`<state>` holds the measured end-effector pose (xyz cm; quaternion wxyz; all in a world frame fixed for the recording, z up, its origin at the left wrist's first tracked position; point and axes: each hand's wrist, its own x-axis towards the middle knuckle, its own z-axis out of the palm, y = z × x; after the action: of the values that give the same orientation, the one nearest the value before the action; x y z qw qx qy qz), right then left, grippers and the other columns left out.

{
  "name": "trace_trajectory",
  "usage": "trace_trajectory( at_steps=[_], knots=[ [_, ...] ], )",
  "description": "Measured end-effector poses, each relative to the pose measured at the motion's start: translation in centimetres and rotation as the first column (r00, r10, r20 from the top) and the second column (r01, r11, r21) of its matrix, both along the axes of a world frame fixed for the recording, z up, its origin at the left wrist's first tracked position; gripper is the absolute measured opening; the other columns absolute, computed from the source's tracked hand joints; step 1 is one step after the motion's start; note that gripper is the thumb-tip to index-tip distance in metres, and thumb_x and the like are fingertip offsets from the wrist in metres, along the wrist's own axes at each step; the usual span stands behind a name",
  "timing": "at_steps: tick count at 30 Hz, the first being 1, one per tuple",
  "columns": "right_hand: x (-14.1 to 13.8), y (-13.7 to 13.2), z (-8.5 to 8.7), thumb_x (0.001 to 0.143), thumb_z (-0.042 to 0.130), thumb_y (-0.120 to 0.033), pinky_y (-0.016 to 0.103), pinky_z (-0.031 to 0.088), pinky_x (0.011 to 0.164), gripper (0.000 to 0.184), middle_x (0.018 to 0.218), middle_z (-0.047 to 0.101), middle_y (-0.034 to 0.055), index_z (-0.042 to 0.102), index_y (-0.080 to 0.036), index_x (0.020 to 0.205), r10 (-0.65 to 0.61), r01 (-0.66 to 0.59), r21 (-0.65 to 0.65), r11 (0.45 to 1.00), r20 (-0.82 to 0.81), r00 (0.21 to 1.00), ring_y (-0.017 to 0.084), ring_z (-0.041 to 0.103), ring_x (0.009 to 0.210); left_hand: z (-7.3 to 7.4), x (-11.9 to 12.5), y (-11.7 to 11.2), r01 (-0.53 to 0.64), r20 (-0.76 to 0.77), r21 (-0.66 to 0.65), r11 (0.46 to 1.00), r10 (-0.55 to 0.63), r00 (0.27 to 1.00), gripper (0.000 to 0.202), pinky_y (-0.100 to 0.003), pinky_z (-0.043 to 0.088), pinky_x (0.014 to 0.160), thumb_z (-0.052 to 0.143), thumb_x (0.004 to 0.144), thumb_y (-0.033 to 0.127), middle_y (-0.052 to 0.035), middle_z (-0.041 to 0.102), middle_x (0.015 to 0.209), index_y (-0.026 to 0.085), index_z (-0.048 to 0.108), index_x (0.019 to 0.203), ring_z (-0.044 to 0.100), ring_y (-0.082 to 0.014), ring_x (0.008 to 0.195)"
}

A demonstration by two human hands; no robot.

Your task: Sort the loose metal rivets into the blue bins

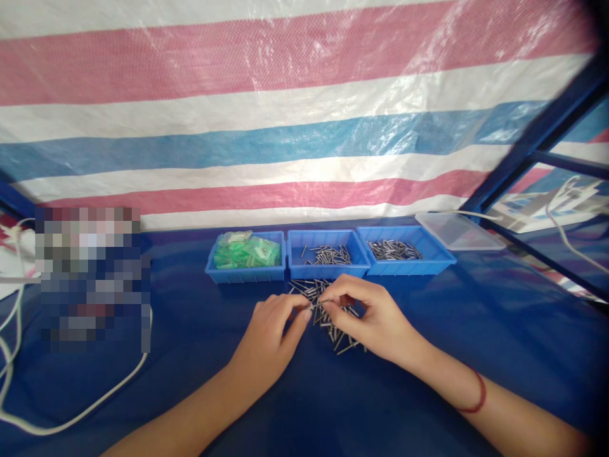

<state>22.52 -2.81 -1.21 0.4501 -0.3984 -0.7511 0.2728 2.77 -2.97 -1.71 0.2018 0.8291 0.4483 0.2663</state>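
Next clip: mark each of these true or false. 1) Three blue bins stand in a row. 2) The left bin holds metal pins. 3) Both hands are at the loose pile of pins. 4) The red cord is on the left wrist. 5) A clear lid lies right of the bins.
1) Three blue bins stand in a row. True: left bin, middle bin, right bin.
2) The left bin holds metal pins. False: it holds green packets.
3) Both hands are at the loose pile of pins. True: left hand and right hand meet over the pile.
4) The red cord is on the left wrist. False: the red cord is on the right wrist.
5) A clear lid lies right of the bins. True: lid.
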Motion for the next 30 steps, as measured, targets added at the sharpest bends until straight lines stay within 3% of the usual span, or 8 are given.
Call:
trace_trajectory(
  at_steps=[10,14,16,19,22,24,27,30],
  knots=[
    [-0.1,0.2,0.2,0.081,0.056,-0.010,0.027,0.043,0.064,0.011,0.067,0.058,0.0004,0.061,-0.019,0.077,-0.024,0.000,0.165,0.986,0.143,0.990,0.013,0.053,0.065,0.7,-0.1,0.1,-0.036,0.091,0.048,0.998,0.031,0.995,0.009,-0.030,0.041,0.075,0.047,0.093,0.025,-0.0009,0.062,0.085,0.022,0.055,0.093,0.056,-0.0171,0.079],
    [2.1,1.2,0.9,0.083,0.054,-0.014,0.030,0.044,0.067,0.011,0.069,0.061,0.0019,0.062,-0.019,0.077,-0.212,0.144,0.286,0.947,0.221,0.952,0.016,0.055,0.068,0.5,-0.5,0.2,-0.051,0.025,0.080,0.996,0.049,0.999,0.018,-0.033,0.042,0.080,0.051,0.091,0.026,-0.0031,0.062,0.095,0.023,0.054,0.108,0.056,-0.0199,0.089],
    [4.2,2.0,1.3,0.083,0.055,-0.018,0.031,0.044,0.067,0.009,0.071,0.062,0.0029,0.063,-0.019,0.078,-0.400,0.306,0.335,0.891,0.261,0.879,0.017,0.057,0.068,0.4,-0.8,0.5,-0.061,-0.048,0.106,0.992,0.067,0.997,0.018,-0.036,0.042,0.085,0.050,0.091,0.027,-0.0046,0.061,0.102,0.023,0.056,0.108,0.055,-0.0219,0.096],
    [7.9,3.3,1.4,0.081,0.057,-0.024,0.032,0.042,0.064,0.009,0.071,0.064,0.0035,0.065,-0.020,0.080,-0.646,0.529,0.382,0.758,0.327,0.690,0.019,0.058,0.066,0.0,-1.4,1.0,-0.111,-0.159,0.125,0.986,0.130,0.979,0.019,-0.037,0.043,0.087,0.049,0.091,0.030,-0.0059,0.059,0.103,0.022,0.058,0.106,0.056,-0.0235,0.097],
    [10.7,4.3,1.2,0.079,0.058,-0.029,0.032,0.041,0.058,0.015,0.072,0.065,0.0050,0.067,-0.018,0.086,-0.750,0.637,0.398,0.660,0.398,0.529,0.020,0.057,0.062,-0.4,-1.8,1.5,-0.169,-0.240,0.126,0.978,0.195,0.951,0.027,-0.036,0.045,0.083,0.051,0.090,0.036,-0.0067,0.058,0.101,0.020,0.057,0.111,0.058,-0.0239,0.094],
    [11.3,4.5,1.1,0.079,0.059,-0.031,0.032,0.040,0.058,0.021,0.074,0.065,0.0053,0.067,-0.017,0.092,-0.771,0.661,0.403,0.633,0.405,0.492,0.020,0.057,0.062,-0.6,-2.0,1.8,-0.171,-0.286,0.127,0.977,0.201,0.937,0.026,-0.035,0.045,0.082,0.050,0.091,0.037,-0.0063,0.059,0.099,0.020,0.059,0.108,0.059,-0.0233,0.092],
    [10.3,4.1,1.5,0.081,0.058,-0.030,0.032,0.042,0.063,0.020,0.074,0.066,0.0053,0.066,-0.017,0.094,-0.734,0.612,0.404,0.679,0.381,0.562,0.021,0.058,0.067,-0.5,-2.0,2.0,-0.137,-0.341,0.118,0.983,0.170,0.925,0.019,-0.032,0.045,0.080,0.046,0.093,0.030,-0.0048,0.060,0.096,0.020,0.062,0.097,0.060,-0.0209,0.088],
    [7.7,3.0,1.9,0.085,0.056,-0.028,0.035,0.044,0.070,0.015,0.075,0.065,0.0055,0.066,-0.018,0.091,-0.589,0.451,0.394,0.801,0.378,0.715,0.022,0.058,0.072,-0.2,-1.9,2.0,-0.120,-0.378,0.121,0.985,0.157,0.912,0.020,-0.031,0.044,0.080,0.043,0.095,0.025,-0.0045,0.060,0.095,0.020,0.062,0.093,0.061,-0.0193,0.085]
  ],
)
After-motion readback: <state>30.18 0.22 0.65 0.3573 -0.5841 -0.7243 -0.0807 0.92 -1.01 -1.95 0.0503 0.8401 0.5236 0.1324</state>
